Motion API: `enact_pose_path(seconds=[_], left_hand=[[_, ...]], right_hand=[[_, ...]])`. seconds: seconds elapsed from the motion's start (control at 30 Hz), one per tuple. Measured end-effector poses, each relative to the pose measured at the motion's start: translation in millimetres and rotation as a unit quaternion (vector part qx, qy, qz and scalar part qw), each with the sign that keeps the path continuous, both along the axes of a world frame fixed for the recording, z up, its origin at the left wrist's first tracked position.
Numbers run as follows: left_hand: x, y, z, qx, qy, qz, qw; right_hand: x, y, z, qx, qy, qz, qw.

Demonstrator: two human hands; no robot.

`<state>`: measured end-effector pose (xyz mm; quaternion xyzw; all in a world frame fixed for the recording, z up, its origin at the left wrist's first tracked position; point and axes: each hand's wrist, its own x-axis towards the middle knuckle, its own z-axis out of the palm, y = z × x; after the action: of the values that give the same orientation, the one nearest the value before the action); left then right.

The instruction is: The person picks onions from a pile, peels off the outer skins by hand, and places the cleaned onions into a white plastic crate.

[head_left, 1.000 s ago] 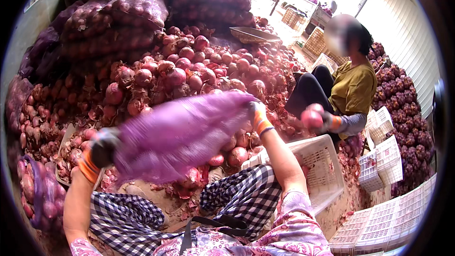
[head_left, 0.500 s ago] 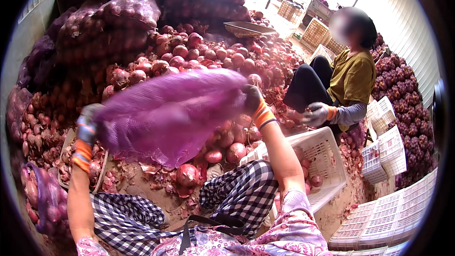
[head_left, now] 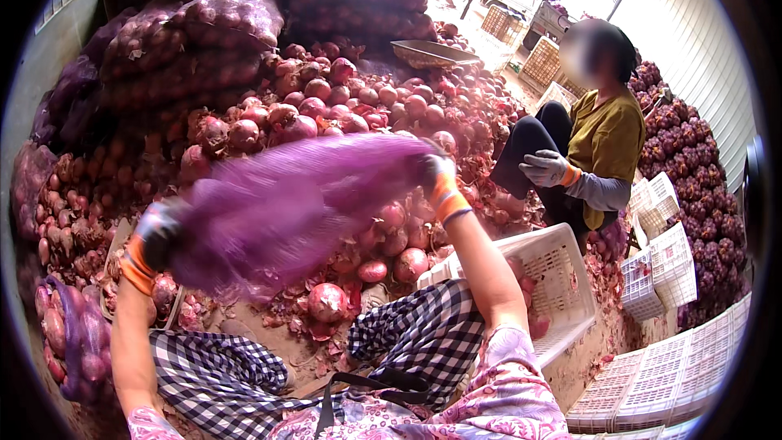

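Observation:
A purple mesh bag point(head_left: 301, 204) is stretched out in front of me, blurred by motion. My left hand point(head_left: 159, 232), in a grey glove with an orange cuff, is closed on its left end. At the far right end, my gloved right hand point(head_left: 436, 173) grips the bag's edge. The bag looks flat, with no onions visible inside. Behind and below it lies a big heap of red onions point(head_left: 301, 126). One large onion point(head_left: 327, 302) rests on the ground between my knees, among loose skins.
By my right knee stands a white plastic crate point(head_left: 554, 277) with some onions. A person point(head_left: 607, 130) sits at the right. Full mesh sacks point(head_left: 195, 41) are stacked at the back left; a smaller filled bag point(head_left: 77, 334) is at my left. White crates point(head_left: 660, 367) line the right.
The bag has dropped slightly and bunched, its left end moving down with my left hand. My right hand has shifted a little right. The other person's hand has risen.

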<state>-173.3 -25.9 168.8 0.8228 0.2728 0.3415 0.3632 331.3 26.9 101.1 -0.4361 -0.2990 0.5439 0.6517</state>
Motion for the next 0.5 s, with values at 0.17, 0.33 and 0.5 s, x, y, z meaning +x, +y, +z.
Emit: enact_pose_path(seconds=[0.17, 0.33, 0.5], left_hand=[[-50, -26, -55, -0.285, -0.059, 0.011, 0.957], [-167, 31, -78, -0.222, -0.425, 0.187, 0.857], [-148, 40, -55, -0.264, -0.479, 0.257, 0.797]], right_hand=[[-28, -25, 36, 0.245, -0.548, 0.13, 0.789], [-142, -86, 89, 0.385, -0.371, 0.322, 0.781], [-167, -100, 89, -0.073, -0.317, 0.603, 0.729]])
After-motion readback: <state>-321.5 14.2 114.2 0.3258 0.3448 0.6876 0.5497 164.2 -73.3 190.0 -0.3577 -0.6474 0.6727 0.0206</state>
